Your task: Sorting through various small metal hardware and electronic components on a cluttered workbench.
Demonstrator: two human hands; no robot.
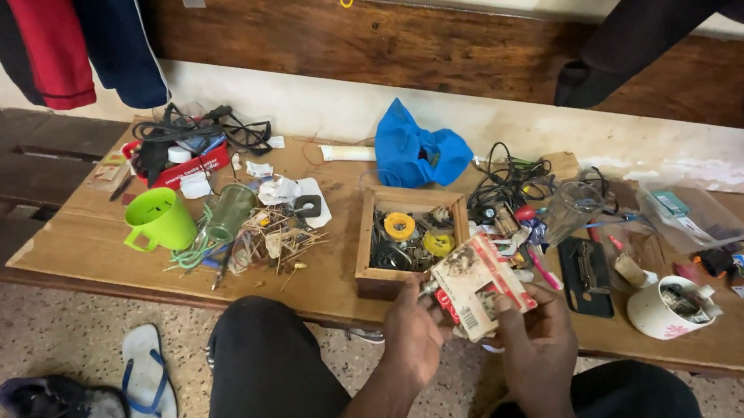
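Soft even daylight, slight edge distortion

A small red-and-white carton [480, 284] with cream faces was held over the brown wooden counter [73, 237]. A lime-green mug [159, 219], a bright blue cloth [419, 155], a red tray [187, 168] and a white cup [663, 310] with a pink pattern were seen. Yellow tape rolls [400, 225] were seen inside the plain wooden box [367, 254]; a grey sandal [148, 377] with blue straps was seen on the speckled floor [37, 341].

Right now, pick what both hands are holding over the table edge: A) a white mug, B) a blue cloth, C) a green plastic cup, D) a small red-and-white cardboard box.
D: the left hand and the right hand hold the small red-and-white cardboard box between them, just in front of the wooden box of parts.
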